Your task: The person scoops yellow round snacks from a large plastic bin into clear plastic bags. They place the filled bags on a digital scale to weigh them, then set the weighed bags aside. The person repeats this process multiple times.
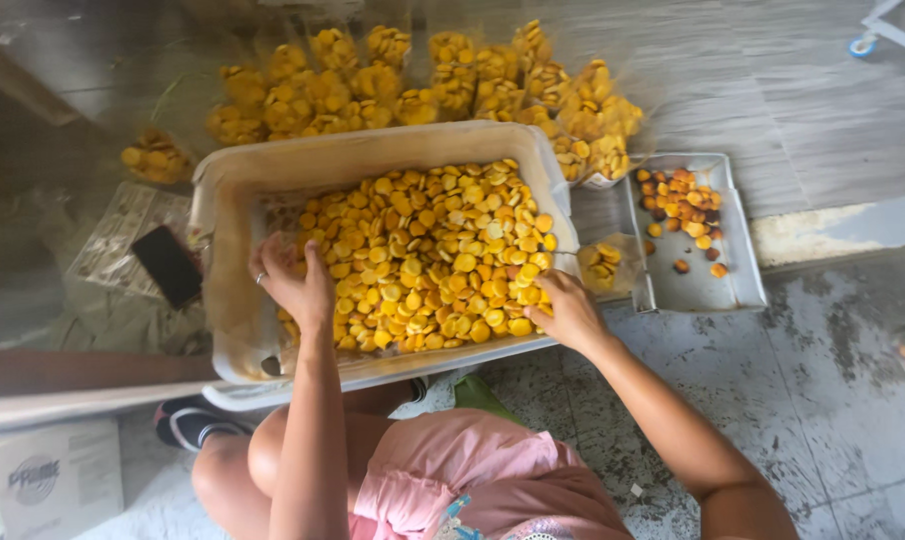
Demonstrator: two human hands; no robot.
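Observation:
A large white plastic tub [235, 260] on the floor is full of small round yellow-orange biscuits [433, 255]. My left hand [293, 280] reaches into the tub's left side, fingers curled down among the biscuits; whether it holds any is hidden. My right hand [565, 308] rests on the tub's near right corner, fingers bent over biscuits at the rim. A small clear bag [605, 266] with a few biscuits lies just right of that hand.
Several filled clear bags of biscuits [423, 85] are piled behind the tub. A grey tray [708, 285] with a few darker biscuits sits at right. A black phone [167, 264] lies at left, a white box [58, 478] at lower left.

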